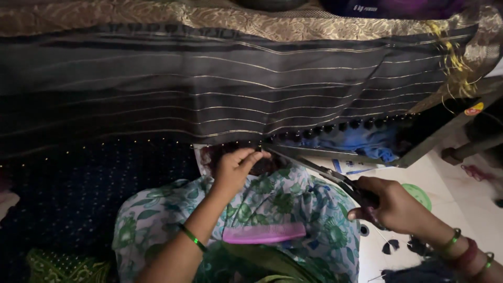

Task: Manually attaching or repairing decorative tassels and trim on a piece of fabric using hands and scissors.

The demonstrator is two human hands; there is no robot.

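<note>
A dark fabric [225,89] with thin gold stripes and a gold brocade border hangs across the upper view. Along its lower edge runs a row of small dark tassels [346,127]. My left hand [237,166] pinches that edge at one tassel, fingers closed on it. My right hand [394,205] grips the handles of a pair of scissors [327,173]. The blades are parted and point left toward the pinched tassel. A pink comb [264,233] lies on my lap, on green floral cloth [293,204].
Dark blue dotted cloth [78,194] covers the left side. A blue cloth [367,141] lies behind the tassel edge. A wooden frame leg [445,133] slants at right above a white floor [450,178], where a green round object [419,195] and thread scraps lie.
</note>
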